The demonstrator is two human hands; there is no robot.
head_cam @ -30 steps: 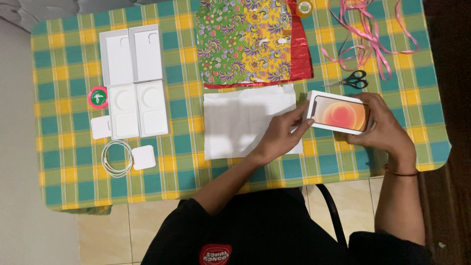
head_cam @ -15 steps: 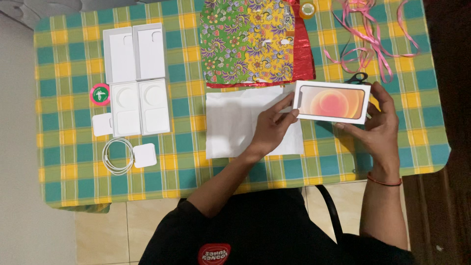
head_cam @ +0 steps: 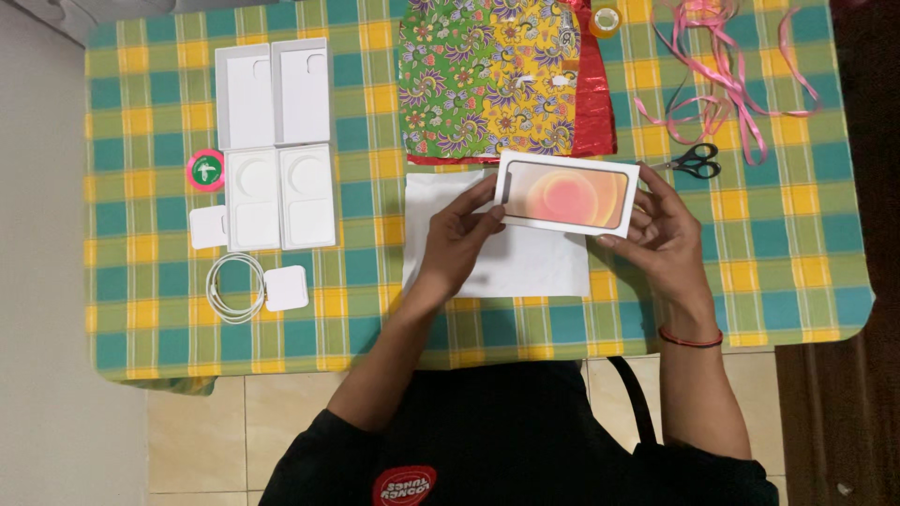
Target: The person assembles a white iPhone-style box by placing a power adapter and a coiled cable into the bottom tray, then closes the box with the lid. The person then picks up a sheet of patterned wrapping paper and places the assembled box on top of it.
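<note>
White phone box (head_cam: 567,193) is held over a white sheet of paper (head_cam: 497,248) on the checked surface (head_cam: 787,281).
It is gripped at its ends, the left hand (head_cam: 459,234) and right hand (head_cam: 661,230) closed on it; the positioning step seems in hand, and level lowering onto the sheet's middle is judged needed next.

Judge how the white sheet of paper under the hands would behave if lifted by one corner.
The white sheet of paper would probably droop: it lies thin and flat on the checked tablecloth. It looks light, so a push would likely slide it. The left hand resting over it may pin it.
</note>
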